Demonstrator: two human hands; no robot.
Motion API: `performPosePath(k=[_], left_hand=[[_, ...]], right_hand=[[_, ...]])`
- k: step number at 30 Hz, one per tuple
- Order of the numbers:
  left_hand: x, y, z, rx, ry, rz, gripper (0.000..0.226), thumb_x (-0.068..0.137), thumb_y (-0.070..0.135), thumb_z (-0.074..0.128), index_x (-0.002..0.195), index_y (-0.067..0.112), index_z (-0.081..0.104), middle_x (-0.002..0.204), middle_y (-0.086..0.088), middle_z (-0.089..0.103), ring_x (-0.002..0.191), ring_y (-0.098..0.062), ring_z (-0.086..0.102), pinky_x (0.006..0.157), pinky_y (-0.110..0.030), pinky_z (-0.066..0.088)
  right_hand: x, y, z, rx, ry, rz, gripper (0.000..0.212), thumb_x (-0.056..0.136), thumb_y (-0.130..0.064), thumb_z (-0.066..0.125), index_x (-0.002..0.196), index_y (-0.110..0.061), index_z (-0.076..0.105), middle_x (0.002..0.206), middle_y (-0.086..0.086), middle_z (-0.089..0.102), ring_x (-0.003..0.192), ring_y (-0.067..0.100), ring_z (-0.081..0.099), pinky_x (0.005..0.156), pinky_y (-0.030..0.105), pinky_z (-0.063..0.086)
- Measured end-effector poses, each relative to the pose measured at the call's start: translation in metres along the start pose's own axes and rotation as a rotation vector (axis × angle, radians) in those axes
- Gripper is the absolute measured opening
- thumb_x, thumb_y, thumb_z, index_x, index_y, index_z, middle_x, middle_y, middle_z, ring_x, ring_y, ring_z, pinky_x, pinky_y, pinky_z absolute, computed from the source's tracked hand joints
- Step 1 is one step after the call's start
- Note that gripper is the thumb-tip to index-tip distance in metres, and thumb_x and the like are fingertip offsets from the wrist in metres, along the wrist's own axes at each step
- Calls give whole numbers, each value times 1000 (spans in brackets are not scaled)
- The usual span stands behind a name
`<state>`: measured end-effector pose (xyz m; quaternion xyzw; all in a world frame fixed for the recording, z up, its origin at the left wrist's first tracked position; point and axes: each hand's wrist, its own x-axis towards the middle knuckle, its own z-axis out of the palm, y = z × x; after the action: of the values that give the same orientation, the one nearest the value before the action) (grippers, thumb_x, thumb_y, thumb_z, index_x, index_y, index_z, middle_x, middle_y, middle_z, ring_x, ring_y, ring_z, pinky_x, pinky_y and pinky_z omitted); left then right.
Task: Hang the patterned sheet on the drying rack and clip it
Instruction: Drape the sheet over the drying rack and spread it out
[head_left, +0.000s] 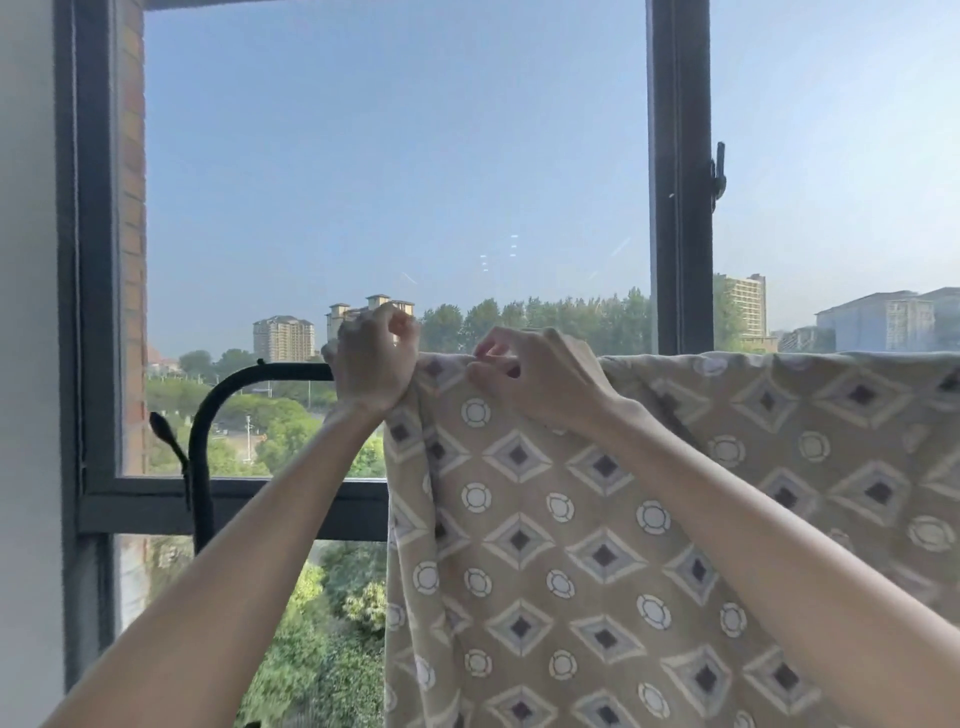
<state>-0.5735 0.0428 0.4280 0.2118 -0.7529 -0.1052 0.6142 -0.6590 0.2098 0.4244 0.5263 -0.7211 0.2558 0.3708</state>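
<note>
A dark window frame (680, 208) with a latch handle (719, 176) faces blue sky. Beyond stand tower blocks (283, 338) and green trees (545, 317).

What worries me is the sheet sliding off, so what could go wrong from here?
1. No clip shows at the corner. If the left hand and right hand let go now, the sheet, hanging long on the near side, may slide off the rack.
2. The gripped corner sits near the rack's downward bend, where it could slip off the end.
</note>
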Motion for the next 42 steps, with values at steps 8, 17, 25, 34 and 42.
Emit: performPosePath(k=[8,17,25,34,42], left_hand=[[-92,-17,-12,-254,-70,-176,58,92,43,51,136,13,29,136,-15,29,127,-27,29,102,-48,31],[-164,-28,-14,-302,-414,-427,30,96,36,43,94,10,59,80,-5,61,77,-24,57,68,-34,44],[-155,-17,-41,-317,-205,-330,44,99,32,41,75,-1,57,64,-8,54,59,-24,50,53,-35,39],[-104,8,-72,-390,-147,-253,44,99,33,40,61,11,46,52,-4,41,44,-15,37,32,-13,26],[-19,14,-80,-391,-92,-119,42,98,37,42,63,14,41,57,-1,42,50,-15,39,46,-25,28]], right_hand=[[-23,7,8,-217,5,-122,49,95,-45,47,139,-25,43,133,-5,55,121,17,49,103,35,30],[-75,30,5,-430,245,3,77,91,-59,43,144,-4,32,127,13,56,126,29,46,118,47,12],[-68,42,-30,-426,149,-58,46,79,7,65,124,0,58,114,13,67,108,31,60,95,41,47],[-51,29,-44,-374,222,140,20,93,-12,54,78,-13,68,74,0,53,92,20,46,80,32,33],[32,4,-79,-337,378,344,25,91,-1,40,84,-3,64,76,12,62,78,27,59,64,33,38]])
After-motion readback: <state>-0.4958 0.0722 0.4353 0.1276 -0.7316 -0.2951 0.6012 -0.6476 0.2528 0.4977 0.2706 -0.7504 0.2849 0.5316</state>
